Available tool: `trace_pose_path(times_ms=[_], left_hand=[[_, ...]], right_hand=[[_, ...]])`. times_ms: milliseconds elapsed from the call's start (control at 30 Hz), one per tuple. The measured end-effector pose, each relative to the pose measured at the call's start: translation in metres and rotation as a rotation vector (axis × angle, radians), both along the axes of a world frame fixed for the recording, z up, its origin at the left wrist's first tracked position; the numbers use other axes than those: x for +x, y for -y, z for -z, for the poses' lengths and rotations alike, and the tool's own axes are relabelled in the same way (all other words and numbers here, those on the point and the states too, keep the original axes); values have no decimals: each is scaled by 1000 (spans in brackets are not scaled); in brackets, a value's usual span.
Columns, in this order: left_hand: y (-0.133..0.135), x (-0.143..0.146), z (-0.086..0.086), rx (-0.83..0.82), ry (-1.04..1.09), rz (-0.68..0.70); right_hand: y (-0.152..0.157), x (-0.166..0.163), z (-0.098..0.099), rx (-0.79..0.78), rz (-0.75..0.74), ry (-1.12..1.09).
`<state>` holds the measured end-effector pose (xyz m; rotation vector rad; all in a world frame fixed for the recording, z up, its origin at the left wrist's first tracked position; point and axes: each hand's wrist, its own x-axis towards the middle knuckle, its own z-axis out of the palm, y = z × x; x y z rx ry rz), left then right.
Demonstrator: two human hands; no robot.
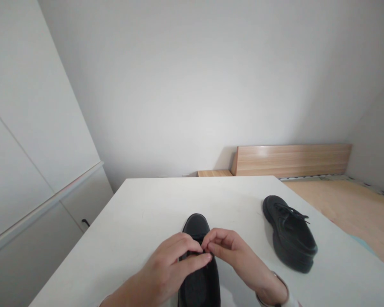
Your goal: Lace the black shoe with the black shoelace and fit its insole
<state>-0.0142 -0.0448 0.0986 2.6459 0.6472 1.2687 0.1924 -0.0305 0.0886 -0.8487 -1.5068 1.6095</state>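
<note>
A black shoe [196, 225] lies on the white table [141, 213] right in front of me, toe pointing away. My left hand [171, 266] rests over its lacing area with fingers curled and pinched. My right hand [230, 249] meets it from the right, fingers also pinched together at the laces; the lace itself is mostly hidden under my fingers. A second black shoe [289, 232] lies on its side to the right, laces showing, untouched.
White cupboard doors with a small dark handle [85, 222] stand to the left of the table. Behind the table is a plain white wall, a wooden headboard [292, 160] and a bed surface [348, 209] at the right.
</note>
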Motion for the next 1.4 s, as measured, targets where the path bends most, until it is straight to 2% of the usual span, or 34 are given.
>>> trace_pose_path(times_ms=[100,200,267,367,467,667,767,900,1033,1133,1200,1267,1400], left_hand=[[3,2,-1,-128,76,68],[5,4,1,-191,81,29],[4,5,6,-144,96,-22],[1,6,14,17,105,-99],[-1,8,18,140,108,-125],[0,9,16,189,158,-145],[0,7,18,84,207,-142],[0,-2,28,-282,376,-160],[1,-21,47,-634,437,-252],[2,-33,55,-790,408,-320],[1,-35,52,-812,385,-338],[0,-30,41,-756,391,-297],[-5,-6,11,-533,423,-169]], right_hand=[[1,-2,-1,-19,11,-42],[3,-4,0,-30,31,-51],[4,-3,0,-34,33,-54],[5,-2,2,-38,13,-45],[4,0,4,7,-10,28],[4,-4,6,79,63,78],[6,-5,7,153,157,91],[6,4,16,186,358,51],[6,22,37,106,525,-33],[9,28,47,-34,544,-220],[11,25,44,-121,492,-342],[11,17,36,-124,410,-380],[13,-3,12,7,221,-161]])
